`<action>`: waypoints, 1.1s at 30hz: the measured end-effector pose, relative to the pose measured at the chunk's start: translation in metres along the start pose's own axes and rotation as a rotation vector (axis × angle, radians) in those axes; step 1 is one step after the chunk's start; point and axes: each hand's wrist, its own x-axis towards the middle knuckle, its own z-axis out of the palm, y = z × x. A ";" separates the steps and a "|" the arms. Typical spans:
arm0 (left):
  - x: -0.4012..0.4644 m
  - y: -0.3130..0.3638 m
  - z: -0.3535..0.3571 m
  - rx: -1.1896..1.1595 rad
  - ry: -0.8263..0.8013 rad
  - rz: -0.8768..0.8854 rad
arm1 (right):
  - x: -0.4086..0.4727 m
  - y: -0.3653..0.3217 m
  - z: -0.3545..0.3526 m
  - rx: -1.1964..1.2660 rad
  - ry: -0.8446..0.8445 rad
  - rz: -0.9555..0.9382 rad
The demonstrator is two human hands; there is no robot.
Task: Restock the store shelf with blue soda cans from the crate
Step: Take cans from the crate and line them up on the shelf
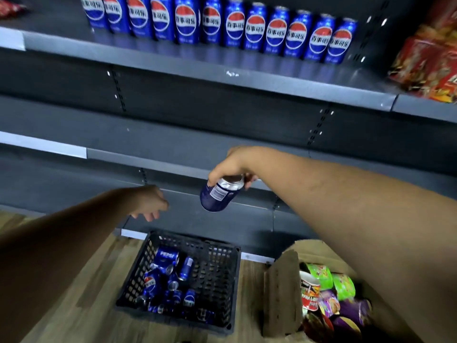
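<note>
I am holding one blue soda can in my right hand, fingers curled round its top rim, the can hanging tilted in the air above the crate and in front of the lower shelf edges; my left hand is hanging beside it with fingers loosely spread, holding nothing, apart from the can.

The step in hand, as I judge it, is carrying this can up to the stocked shelf; to do it well I am thinking the can needs turning upright before it lands, logo facing out like the others, and setting down on the bare strip near the shelf's front edge or at the right end of the row, without knocking a standing neighbour; a rim-only grip is slippery, so the left hand could be steadying the base.

Counting: twelve cans are standing in the front row on that shelf, with the leftmost cut by the frame; one is in my hand; in the crate on the wooden floor I am making out roughly nine or ten lying jumbled toward its left side, though the exact figure is unclear; one cardboard box of snack cups is sitting right of the crate.
</note>
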 end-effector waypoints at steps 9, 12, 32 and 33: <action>-0.024 0.013 -0.052 -0.271 -0.020 0.008 | -0.027 -0.059 -0.053 0.077 0.130 -0.059; -0.028 0.013 -0.059 -0.373 -0.046 0.043 | -0.036 -0.074 -0.067 0.074 0.158 -0.072; -0.055 0.056 -0.070 -1.265 -0.291 0.320 | -0.070 -0.104 -0.090 0.135 0.479 0.001; -0.055 0.059 -0.070 -1.309 -0.276 0.332 | -0.072 -0.103 -0.090 0.151 0.526 -0.012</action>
